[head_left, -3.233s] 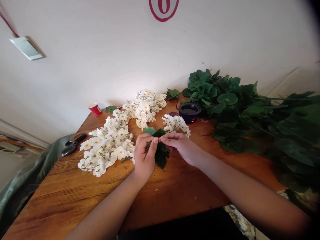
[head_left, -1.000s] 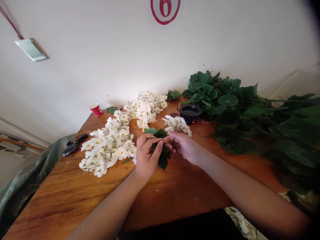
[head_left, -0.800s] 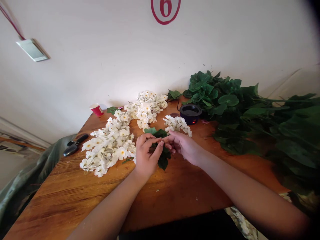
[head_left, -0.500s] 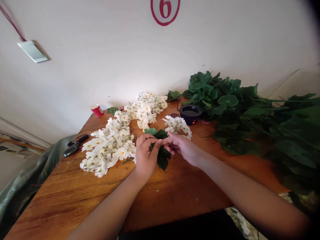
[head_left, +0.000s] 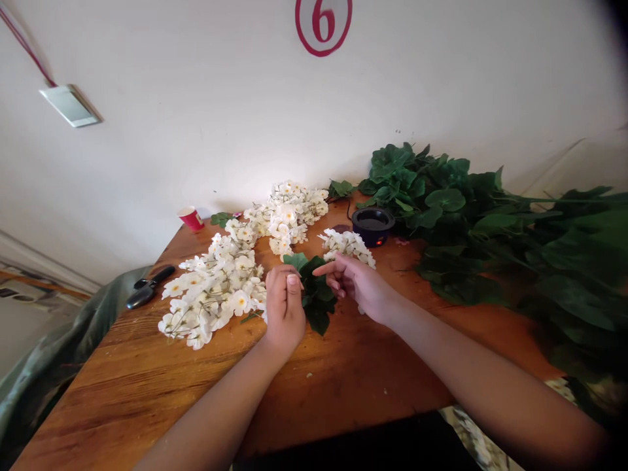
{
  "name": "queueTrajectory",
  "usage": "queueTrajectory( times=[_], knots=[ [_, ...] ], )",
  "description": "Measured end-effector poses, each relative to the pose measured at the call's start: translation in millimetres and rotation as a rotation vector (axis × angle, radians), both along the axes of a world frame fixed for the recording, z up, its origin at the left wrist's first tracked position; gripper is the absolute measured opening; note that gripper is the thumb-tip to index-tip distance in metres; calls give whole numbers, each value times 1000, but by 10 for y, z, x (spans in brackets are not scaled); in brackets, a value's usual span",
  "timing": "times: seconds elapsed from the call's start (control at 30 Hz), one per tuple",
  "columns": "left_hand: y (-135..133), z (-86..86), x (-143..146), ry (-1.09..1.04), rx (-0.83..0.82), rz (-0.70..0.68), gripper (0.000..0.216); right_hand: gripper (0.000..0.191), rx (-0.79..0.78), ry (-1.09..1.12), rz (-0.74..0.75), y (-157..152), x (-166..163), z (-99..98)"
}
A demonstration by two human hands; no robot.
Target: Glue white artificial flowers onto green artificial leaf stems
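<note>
My left hand (head_left: 284, 304) is closed in a pinch, thumb on top, above the wooden table (head_left: 196, 399). Whatever thin thing sits in its fingertips is too small to make out. Right beside it, between my two hands, is a cluster of dark green artificial leaves (head_left: 318, 304), partly covered by my fingers. My right hand (head_left: 360, 284) hovers at the leaves' right side, index finger pointing left, the other fingers loosely curled and holding nothing visible. Behind it lies a small bunch of white artificial flowers (head_left: 346, 243). A long heap of white flowers (head_left: 220, 288) spreads left of my left hand.
A round black heating pot (head_left: 373, 224) with a lit red switch stands behind my right hand. Large green foliage (head_left: 456, 216) fills the right side. A red paper cup (head_left: 191, 219) and black-handled scissors (head_left: 147, 288) lie left. The wall rises behind the table.
My hands were touching at the fingertips over the leaves. Now they are apart: the left thumb has drawn back leftward and the right index finger has straightened.
</note>
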State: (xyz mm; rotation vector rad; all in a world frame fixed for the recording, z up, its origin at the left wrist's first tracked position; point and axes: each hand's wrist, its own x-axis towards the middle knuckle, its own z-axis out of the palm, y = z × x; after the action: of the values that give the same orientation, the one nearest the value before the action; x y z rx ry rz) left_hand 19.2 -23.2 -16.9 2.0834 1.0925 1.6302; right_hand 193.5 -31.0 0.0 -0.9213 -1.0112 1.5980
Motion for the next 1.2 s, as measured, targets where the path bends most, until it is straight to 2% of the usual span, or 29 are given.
queueTrajectory(
  times=[0.1,0.17,0.23,0.3,0.37,0.43,0.47,0.5,0.57,0.7,0.8,0.87,0.97,1.07,1.1,1.2],
  knots=[
    [5,26,-33,59,30,22,35,48,0,56,-50,37,19,-7],
    [0,52,-62,113,101,46,29,46,-16,102,-92,66,41,-2],
    [-49,97,-82,197,237,59,15,44,-42,152,-129,93,68,12],
    [-170,166,-71,286,396,13,1,42,-45,199,-168,114,97,30],
    [-373,241,-9,375,499,-152,8,40,-9,233,-212,128,126,44],
    [-641,277,98,585,498,-521,13,40,40,259,-249,138,158,46],
    [-786,263,157,642,553,-658,12,39,59,277,-262,143,174,43],
    [-929,218,211,696,636,-748,12,38,73,303,-271,149,192,40],
    [-1190,30,278,703,677,-775,10,36,84,372,-293,160,231,37],
    [-1531,-581,188,823,482,-695,22,33,96,484,-399,176,314,75],
    [-1631,-933,41,847,214,-691,33,33,112,525,-498,184,360,123],
    [-1645,-1069,-25,787,91,-707,37,33,107,548,-538,189,377,143],
    [-1613,-1251,-69,702,-199,-648,47,33,88,578,-565,199,391,151],
    [-1543,-1492,-100,563,-671,-609,50,33,82,595,-581,210,405,150],
    [-1517,-1570,-110,485,-854,-537,54,33,83,597,-587,215,411,151],
    [-1440,-1724,-117,358,-959,-376,58,33,92,593,-614,229,433,159]
  ],
)
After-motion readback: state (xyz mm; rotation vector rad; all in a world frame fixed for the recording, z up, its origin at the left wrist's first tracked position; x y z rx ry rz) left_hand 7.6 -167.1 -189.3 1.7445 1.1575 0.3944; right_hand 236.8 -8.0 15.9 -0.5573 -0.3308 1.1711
